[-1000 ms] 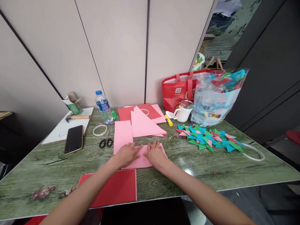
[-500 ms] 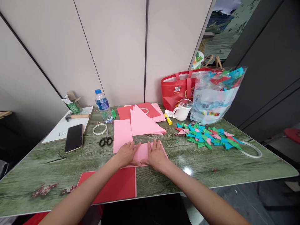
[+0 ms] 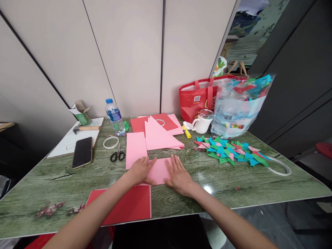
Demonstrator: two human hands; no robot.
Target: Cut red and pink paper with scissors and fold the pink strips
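Pink paper, smooth and matte: one rectangular sheet [image 3: 161, 171] lies flat near the middle of the worktop's [image 3: 64, 183] near edge. Left hand [image 3: 140, 171] rests on its left end, thumb spread from slightly bent fingers; right hand [image 3: 178, 176] presses its right end, palm down, fingers extended. Neither grips anything.

Surroundings: red paper [image 3: 132, 205] at the near edge, partly under the left forearm. Pink rectangle [image 3: 136, 147] and pointed pink triangles [image 3: 160, 136] crowd the space just beyond the hands. Black-handled scissors [image 3: 118, 156] and a pale ring [image 3: 111, 142] sit left of these. Towards the left edge: glossy dark phone [image 3: 82, 153], wooden-handled hammer [image 3: 89, 128]. Clear plastic bottle [image 3: 115, 119] upright near the far edge.

Near the far right corner: white mug [image 3: 203, 123], red bag [image 3: 190, 102], crinkled transparent bag [image 3: 230, 117]. Spiky folded pieces [image 3: 230, 151], multicoloured, lie in front, towards the right edge.
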